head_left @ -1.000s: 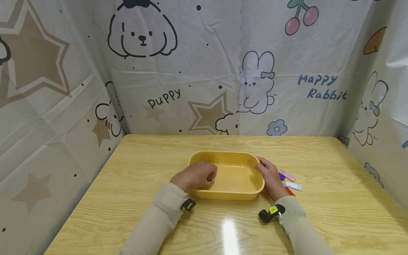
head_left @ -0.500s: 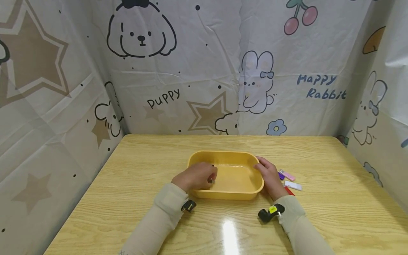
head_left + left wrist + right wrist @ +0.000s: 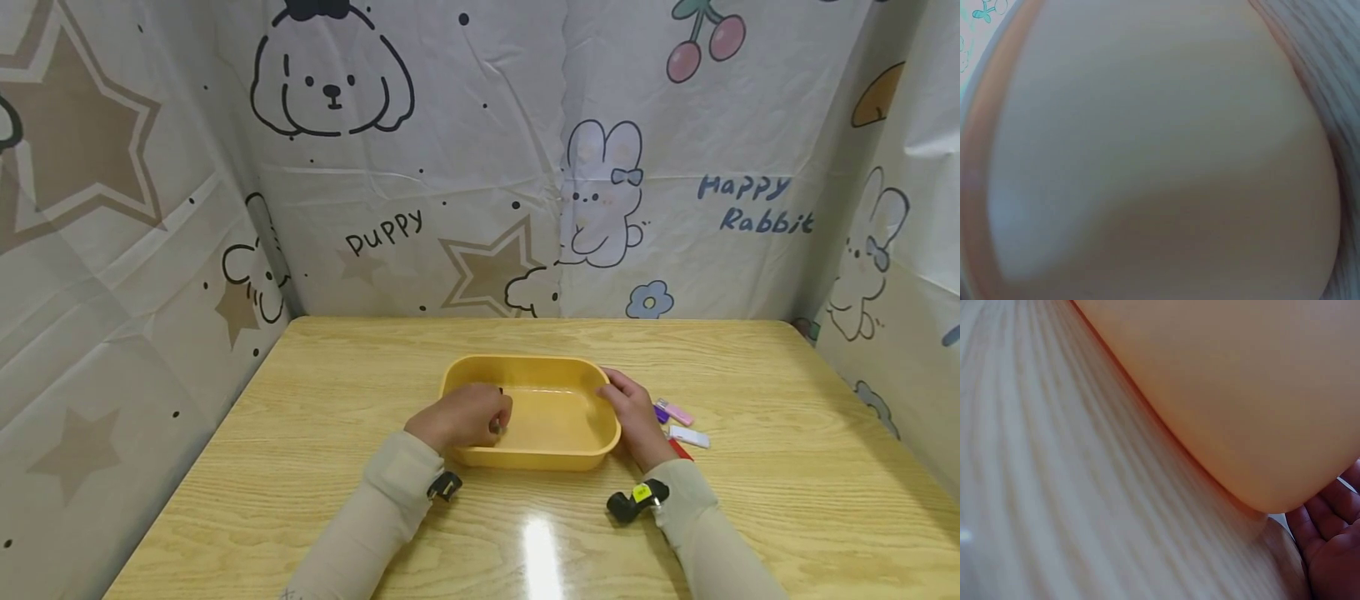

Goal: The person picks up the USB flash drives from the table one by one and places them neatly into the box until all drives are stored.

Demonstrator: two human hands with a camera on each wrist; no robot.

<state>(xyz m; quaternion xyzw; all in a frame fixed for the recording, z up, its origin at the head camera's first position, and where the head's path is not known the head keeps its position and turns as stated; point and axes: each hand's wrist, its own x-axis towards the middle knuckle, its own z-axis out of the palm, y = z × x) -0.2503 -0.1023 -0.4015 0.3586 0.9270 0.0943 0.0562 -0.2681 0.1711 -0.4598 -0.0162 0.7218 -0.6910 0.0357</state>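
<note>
My left hand (image 3: 468, 414) reaches over the near left side of the yellow plastic tub (image 3: 551, 417) with its fingers curled down inside. A small object, apparently a USB flash drive (image 3: 495, 427), shows a greyish end under the fingers; most of it is hidden. On the right, my right hand (image 3: 636, 417) grips the tub's rim, thumb at the inner side and fingers outside. The left wrist view is filled by the tub wall (image 3: 1166, 119). In the right wrist view, the fingers (image 3: 1329, 515) lie against the tub's outer corner.
Just right of my right hand lie several USB flash drives on the wooden table (image 3: 360, 358): a pink one (image 3: 678, 413), a purple one (image 3: 661, 414), a white one (image 3: 689, 437) and a red one (image 3: 680, 450), partly covered by the hand. A printed cloth (image 3: 480, 167) surrounds the table.
My left hand has shifted very slightly and its fingers have turned a little; a dark bit now shows at their far side. The right hand and the tub stay nearly still.
</note>
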